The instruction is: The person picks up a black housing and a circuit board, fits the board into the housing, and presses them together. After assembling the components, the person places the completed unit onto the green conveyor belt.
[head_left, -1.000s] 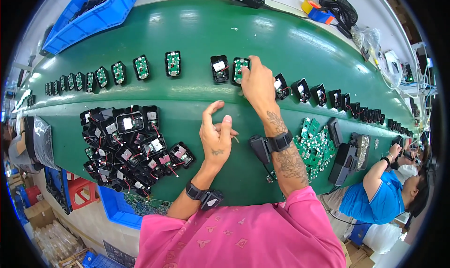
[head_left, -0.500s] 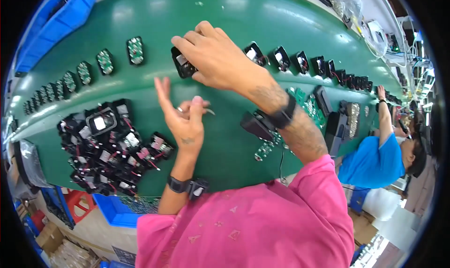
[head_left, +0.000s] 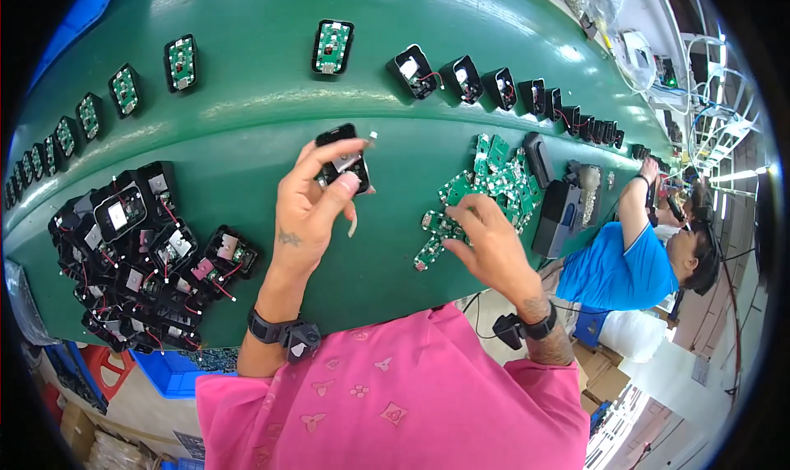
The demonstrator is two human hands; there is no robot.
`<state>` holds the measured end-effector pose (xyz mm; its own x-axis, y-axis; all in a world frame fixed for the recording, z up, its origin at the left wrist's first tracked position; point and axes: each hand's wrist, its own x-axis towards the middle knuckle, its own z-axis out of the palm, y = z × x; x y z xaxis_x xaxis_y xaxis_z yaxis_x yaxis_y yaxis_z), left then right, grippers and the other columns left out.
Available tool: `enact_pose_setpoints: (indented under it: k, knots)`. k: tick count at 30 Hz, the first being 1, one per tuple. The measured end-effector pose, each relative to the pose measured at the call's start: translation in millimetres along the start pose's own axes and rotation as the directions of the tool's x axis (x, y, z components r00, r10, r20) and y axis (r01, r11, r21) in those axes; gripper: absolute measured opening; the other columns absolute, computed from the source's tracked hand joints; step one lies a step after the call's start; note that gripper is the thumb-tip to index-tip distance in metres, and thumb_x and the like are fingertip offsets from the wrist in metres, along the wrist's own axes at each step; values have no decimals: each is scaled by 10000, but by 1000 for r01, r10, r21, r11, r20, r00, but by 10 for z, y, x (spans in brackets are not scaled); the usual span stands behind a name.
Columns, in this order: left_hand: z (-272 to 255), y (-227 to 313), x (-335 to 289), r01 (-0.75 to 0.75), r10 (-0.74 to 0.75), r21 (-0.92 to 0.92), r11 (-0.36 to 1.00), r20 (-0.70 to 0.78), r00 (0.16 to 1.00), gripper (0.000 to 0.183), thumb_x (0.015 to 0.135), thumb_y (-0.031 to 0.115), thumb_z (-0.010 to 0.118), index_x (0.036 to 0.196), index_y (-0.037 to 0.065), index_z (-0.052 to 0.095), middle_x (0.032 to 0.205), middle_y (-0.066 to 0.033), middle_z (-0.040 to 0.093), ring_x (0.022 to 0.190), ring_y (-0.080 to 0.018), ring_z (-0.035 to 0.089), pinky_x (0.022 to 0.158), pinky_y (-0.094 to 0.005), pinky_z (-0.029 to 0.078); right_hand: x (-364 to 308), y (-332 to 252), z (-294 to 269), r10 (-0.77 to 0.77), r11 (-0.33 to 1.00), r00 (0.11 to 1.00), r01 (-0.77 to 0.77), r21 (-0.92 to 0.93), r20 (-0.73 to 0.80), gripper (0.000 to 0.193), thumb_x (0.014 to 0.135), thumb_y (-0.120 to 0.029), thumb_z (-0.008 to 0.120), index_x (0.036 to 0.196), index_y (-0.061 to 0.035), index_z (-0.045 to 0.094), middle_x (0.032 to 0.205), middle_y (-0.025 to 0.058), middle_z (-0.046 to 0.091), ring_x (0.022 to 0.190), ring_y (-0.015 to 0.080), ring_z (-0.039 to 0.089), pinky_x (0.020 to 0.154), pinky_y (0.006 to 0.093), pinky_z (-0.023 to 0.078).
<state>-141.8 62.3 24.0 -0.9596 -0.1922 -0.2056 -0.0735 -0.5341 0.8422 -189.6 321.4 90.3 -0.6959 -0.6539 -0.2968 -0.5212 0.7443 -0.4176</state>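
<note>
Above the green table, my left hand grips a small black plastic housing between thumb and fingers. A pale square part shows inside it, and a small white connector sticks out beside the fingertips. My right hand is at the near left edge of a heap of green circuit boards, thumb and index finger apart. Whether its fingertips touch a board I cannot tell. Straight ahead on the table lies a black housing with a green board in it.
Board-fitted housings run in a row to the left; housings with red wires line up to the right. A pile of wired black housings covers the near left. Dark grey cases stand beside the boards. A co-worker in blue sits at right.
My right hand has left the housing at the far row and come back to the circuit boards. My left hand now holds a black housing. The view has shifted.
</note>
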Motion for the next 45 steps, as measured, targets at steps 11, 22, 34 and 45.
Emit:
enact_pose_setpoints:
  k: [11,22,34,45]
  knots:
    - [-24,-60,8,30,-30,-44,999,1,1000,130,858,71,747,901,-9,654,1117,-93,500,902,-136,563,753,-267,527,204,-170,122,362,391,929,-79,917,-74,367,825,68,706,1173,51,588,933,101,671,581,136,619,498,235,508]
    - [10,-131,39,-51,43,73,996,107,993,140,847,66,758,932,7,662,1294,-140,480,1081,-162,542,829,-278,513,677,-416,331,230,46,971,52,998,-62,301,921,1,635,1214,65,612,841,94,649,631,138,628,510,268,524]
    - [139,-68,35,-143,133,117,983,91,987,550,800,-35,681,1320,20,514,1368,-126,457,1125,-171,548,867,-282,512,673,-389,349,235,271,972,-40,962,-26,273,947,-23,630,1214,36,619,816,40,629,662,73,616,563,223,508]
    - [147,-40,39,136,-141,51,989,127,982,648,911,-8,595,1510,28,350,1248,-101,573,1060,-131,587,851,-260,534,720,-361,295,231,578,945,59,814,-232,305,885,2,688,1175,0,594,1056,86,591,883,115,593,701,232,495]
